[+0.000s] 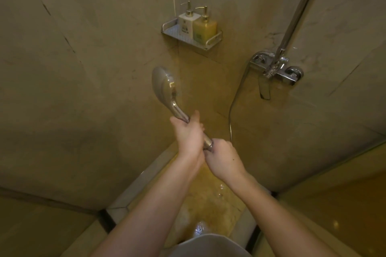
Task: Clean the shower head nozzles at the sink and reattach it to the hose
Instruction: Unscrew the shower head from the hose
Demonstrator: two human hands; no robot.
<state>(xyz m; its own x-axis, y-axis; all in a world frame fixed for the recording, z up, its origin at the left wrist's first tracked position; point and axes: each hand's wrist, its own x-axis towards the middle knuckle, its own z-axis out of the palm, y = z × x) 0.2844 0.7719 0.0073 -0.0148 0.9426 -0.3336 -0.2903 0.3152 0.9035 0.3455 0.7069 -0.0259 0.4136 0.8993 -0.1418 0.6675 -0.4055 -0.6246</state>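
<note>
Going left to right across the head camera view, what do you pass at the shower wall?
shower head → white pump bottle → yellow pump bottle → hose → mixer tap

head: worn on head | faces forward-down into shower corner | hands near, centre
</note>
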